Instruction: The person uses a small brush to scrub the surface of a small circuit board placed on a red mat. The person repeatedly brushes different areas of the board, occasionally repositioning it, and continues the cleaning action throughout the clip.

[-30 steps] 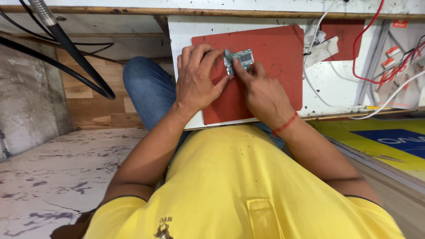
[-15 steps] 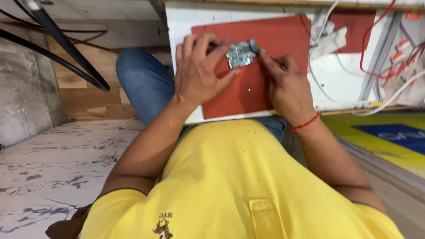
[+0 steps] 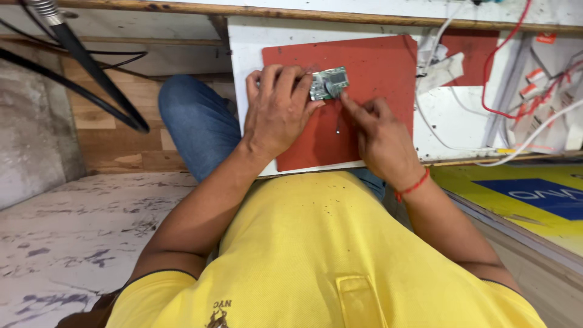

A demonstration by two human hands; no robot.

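Note:
A small green circuit board point(image 3: 331, 81) is held just above a red mat point(image 3: 379, 67). My left hand point(image 3: 276, 109) grips the board's left end with its fingers curled over it. My right hand point(image 3: 379, 136) reaches in from the lower right. The tips of its index finger and thumb pinch the board's lower edge, and its other fingers are curled. A thin short metal pin point(image 3: 337, 124) lies on the mat just below the board, between my two hands.
The mat lies on a white board point(image 3: 243, 45) over my lap. To the right are red wires point(image 3: 495, 91), white cables point(image 3: 534, 136), and small taped parts point(image 3: 440, 64). Black hoses point(image 3: 91, 73) hang at the left, and a wooden edge point(image 3: 303, 13) runs along the top.
My right hand has moved from the board's right end to its lower edge. The board has turned a little and settled lower. The view has shifted slightly.

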